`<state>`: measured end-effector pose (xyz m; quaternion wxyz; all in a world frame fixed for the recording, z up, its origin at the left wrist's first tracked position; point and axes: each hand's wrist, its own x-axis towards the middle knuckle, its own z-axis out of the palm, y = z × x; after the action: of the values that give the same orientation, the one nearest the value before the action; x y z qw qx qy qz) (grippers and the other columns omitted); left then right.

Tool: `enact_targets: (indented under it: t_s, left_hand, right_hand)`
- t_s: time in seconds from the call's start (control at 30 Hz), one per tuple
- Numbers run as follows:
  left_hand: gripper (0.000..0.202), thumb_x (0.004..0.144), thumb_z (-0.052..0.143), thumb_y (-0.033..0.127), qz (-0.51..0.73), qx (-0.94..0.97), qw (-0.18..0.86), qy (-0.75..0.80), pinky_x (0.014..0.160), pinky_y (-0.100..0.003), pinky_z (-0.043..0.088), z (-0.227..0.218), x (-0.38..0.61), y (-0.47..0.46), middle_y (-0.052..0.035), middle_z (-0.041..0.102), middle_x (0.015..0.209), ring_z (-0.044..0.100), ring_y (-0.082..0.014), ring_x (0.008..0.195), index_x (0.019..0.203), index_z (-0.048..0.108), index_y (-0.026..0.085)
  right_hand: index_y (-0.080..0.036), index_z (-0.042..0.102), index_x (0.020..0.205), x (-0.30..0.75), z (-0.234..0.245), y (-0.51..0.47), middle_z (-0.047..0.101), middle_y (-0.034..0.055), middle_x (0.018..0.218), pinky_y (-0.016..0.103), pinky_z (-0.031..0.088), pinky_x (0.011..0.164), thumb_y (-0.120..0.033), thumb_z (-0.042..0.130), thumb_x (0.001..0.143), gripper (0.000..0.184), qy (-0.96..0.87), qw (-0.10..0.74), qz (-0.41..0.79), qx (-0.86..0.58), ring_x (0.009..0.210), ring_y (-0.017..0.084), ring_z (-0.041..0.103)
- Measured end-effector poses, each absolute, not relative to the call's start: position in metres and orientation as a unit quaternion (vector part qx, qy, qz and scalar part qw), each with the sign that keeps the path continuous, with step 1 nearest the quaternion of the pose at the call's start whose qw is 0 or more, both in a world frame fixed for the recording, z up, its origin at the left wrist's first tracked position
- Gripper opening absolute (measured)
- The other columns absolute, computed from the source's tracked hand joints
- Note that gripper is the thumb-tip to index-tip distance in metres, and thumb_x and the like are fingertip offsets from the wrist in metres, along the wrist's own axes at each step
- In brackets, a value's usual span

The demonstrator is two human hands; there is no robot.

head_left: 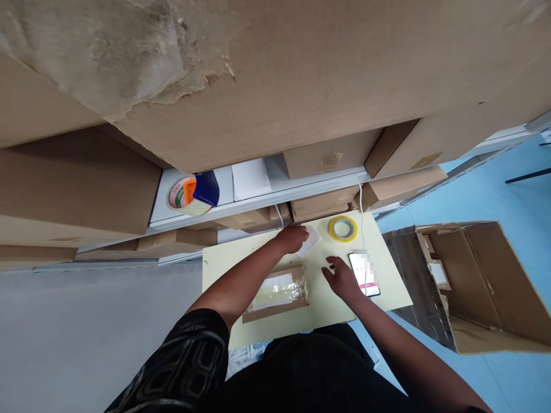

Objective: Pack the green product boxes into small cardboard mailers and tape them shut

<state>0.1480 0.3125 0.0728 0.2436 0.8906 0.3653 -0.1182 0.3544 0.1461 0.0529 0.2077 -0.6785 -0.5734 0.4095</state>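
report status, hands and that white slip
Left hand on white slip, grip unclear. Right hand open, flat on table beside phone. Parcel between the arms; tape roll just past slip.

Glossy plastic-wrapped parcel (276,293), matt table (224,265), glossy tape roll (342,228)

Pale yellow tabletop (224,269), seen from above. Near edge, left of centre: flat cardboard parcel (278,292) wrapped in clear tape, lying slightly askew. Far edge, centre: white paper slip (313,241); near it on the right, a yellow tape roll (343,228) lying flat. Right side: phone (365,274), lit screen up, with a thin white cable (362,235) running to it from the far edge
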Motion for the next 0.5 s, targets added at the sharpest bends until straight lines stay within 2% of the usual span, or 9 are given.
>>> enact_targets:
  t_s: [0.1, 0.17, 0.23, 0.33, 0.43, 0.5]
  left_hand:
    - [0.028, 0.081, 0.055, 0.005, -0.069, 0.908, 0.234, 0.340, 0.103, -0.043, 0.037, 0.089, 0.158, 0.315, -0.0100, 0.068, 0.101, 0.053, -0.0278, 0.114, 0.090, 0.075, 0.022]
    - [0.028, 0.083, 0.056, 0.006, -0.044, 0.913, 0.233, 0.331, 0.109, -0.046, 0.032, 0.099, 0.166, 0.314, -0.0097, 0.068, 0.103, 0.050, -0.0279, 0.120, 0.091, 0.077, 0.024]
    - [0.029, 0.083, 0.057, 0.007, -0.029, 0.918, 0.232, 0.319, 0.113, -0.048, 0.029, 0.107, 0.174, 0.312, -0.0091, 0.069, 0.106, 0.047, -0.0280, 0.124, 0.094, 0.078, 0.025]
    - [0.031, 0.085, 0.058, 0.009, 0.025, 0.924, 0.212, 0.319, 0.117, -0.050, 0.027, 0.108, 0.181, 0.306, -0.0095, 0.066, 0.121, 0.045, -0.0292, 0.131, 0.103, 0.076, 0.025]
    - [0.041, 0.087, 0.058, 0.014, 0.099, 0.897, 0.185, 0.390, 0.117, -0.048, 0.032, 0.098, 0.181, 0.299, -0.0123, 0.058, 0.136, 0.044, -0.0295, 0.134, 0.127, 0.066, 0.021]
    - [0.048, 0.088, 0.058, 0.016, 0.098, 0.862, 0.186, 0.461, 0.113, -0.045, 0.039, 0.086, 0.179, 0.295, -0.0133, 0.056, 0.136, 0.048, -0.0287, 0.129, 0.136, 0.059, 0.018]
  right_hand:
    - [-0.017, 0.056, 0.136, 0.344, 0.053, 0.178, 0.060, 0.0182, 0.137, 0.049, 0.048, 0.102, -0.039, 0.057, 0.089, 0.052, -0.655, 0.235, 0.297, -0.653, 0.121, 0.034, 0.059]
    - [-0.015, 0.054, 0.139, 0.336, 0.053, 0.200, 0.056, 0.0201, 0.142, 0.050, 0.046, 0.103, -0.038, 0.061, 0.088, 0.056, -0.681, 0.228, 0.251, -0.649, 0.126, 0.036, 0.054]
    - [-0.014, 0.059, 0.130, 0.329, 0.053, 0.218, 0.063, 0.0195, 0.131, 0.046, 0.048, 0.098, -0.037, 0.063, 0.088, 0.049, -0.680, 0.205, 0.242, -0.662, 0.119, 0.035, 0.057]
    - [-0.017, 0.066, 0.108, 0.327, 0.053, 0.236, 0.071, 0.0141, 0.102, 0.036, 0.048, 0.082, -0.034, 0.055, 0.093, 0.025, -0.639, 0.161, 0.280, -0.698, 0.095, 0.028, 0.065]
    - [-0.017, 0.067, 0.101, 0.334, 0.051, 0.238, 0.073, 0.0116, 0.089, 0.031, 0.043, 0.070, -0.033, 0.047, 0.096, 0.026, -0.582, 0.135, 0.304, -0.742, 0.081, 0.024, 0.067]
    - [-0.016, 0.067, 0.102, 0.341, 0.049, 0.234, 0.074, 0.0109, 0.086, 0.030, 0.041, 0.065, -0.035, 0.048, 0.095, 0.028, -0.541, 0.138, 0.309, -0.770, 0.078, 0.024, 0.067]
